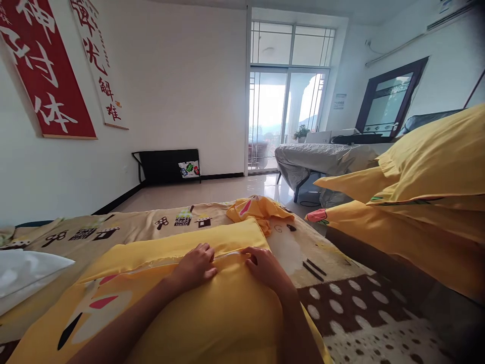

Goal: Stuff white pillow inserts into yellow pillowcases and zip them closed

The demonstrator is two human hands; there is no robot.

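Note:
A yellow pillowcase (223, 323) lies in front of me, plump over its near part as though filled. A whitish seam or opening edge (151, 264) runs across it, with a flatter flap (159, 247) beyond. My left hand (195, 265) grips the cloth at this edge, fingers curled and thumb toward the right. Just to its right, my right hand (267, 270) pinches the edge between thumb and forefinger. Whether a zip pull is in that pinch is hidden. A pink, white and black print (102, 302) shows on the pillowcase's left side.
Beneath is a patterned blanket (337, 288). A crumpled orange cloth (257, 208) lies beyond the pillowcase, and a white pillow (30, 275) is at left. Yellow bedding (435, 167) is piled at right. Farther off stands a covered table (326, 157) near glass doors (288, 111).

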